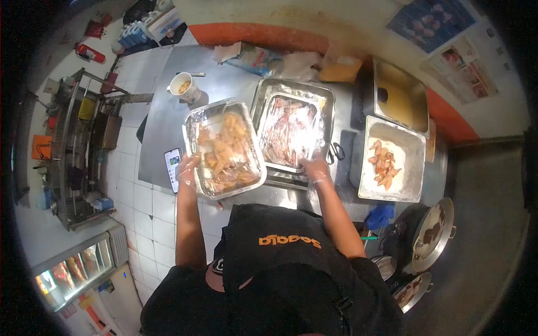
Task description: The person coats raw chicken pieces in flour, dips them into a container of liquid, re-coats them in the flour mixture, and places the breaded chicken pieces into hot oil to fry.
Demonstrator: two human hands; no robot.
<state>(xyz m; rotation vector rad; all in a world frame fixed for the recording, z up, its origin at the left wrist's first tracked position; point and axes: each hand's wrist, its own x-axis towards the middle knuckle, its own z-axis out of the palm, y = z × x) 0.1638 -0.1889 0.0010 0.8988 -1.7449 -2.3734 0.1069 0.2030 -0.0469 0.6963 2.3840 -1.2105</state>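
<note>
A: Hands?

B: Left hand (189, 169) gripped a silver rectangular foil tray (238, 192) of yellowish meat pieces (223, 147) over the grey metal table (159, 126). Right hand (317, 170) met the near corner of a second foil tray (283, 167), nested in a steel pan (330, 112); grasp undetermined.

A: Progress?

B: Both trays appeared filled. Brownish pieces (384, 165) lay outside them, in a squarish steel tub (414, 162).

L hand (189, 168) gripping, R hand (317, 169) extended; both fwd, well apart.
L forearm (191, 229) runs approx. straight fwd w/ fingers curled; R forearm (338, 218) slants inward twd its hand, finger detail partly unclear. Both forearms bare, hands abt. equal in fwd reach.
</note>
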